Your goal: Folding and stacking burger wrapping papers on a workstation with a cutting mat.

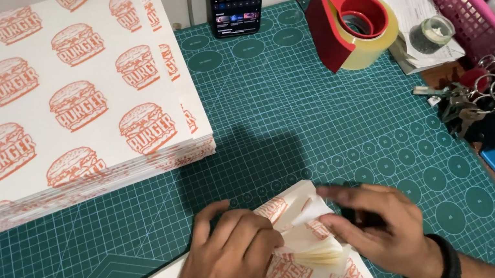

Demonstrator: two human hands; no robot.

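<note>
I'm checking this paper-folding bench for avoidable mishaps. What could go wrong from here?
1. The left hand and right hand are working the corner of a small stack of printed sheets; the fanned layers might slip out of line or crease.
2. The tall paper pile lies close beside the left forearm's side, so a nudge could shift it.
3. The tape dispenser has a toothed end; reaching past it may snag fingers.

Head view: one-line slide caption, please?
Both hands, left and right, fold printed paper on a green cutting mat.

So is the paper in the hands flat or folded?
Folded: the printed paper bends up at its corner between the left hand and right hand.
</note>
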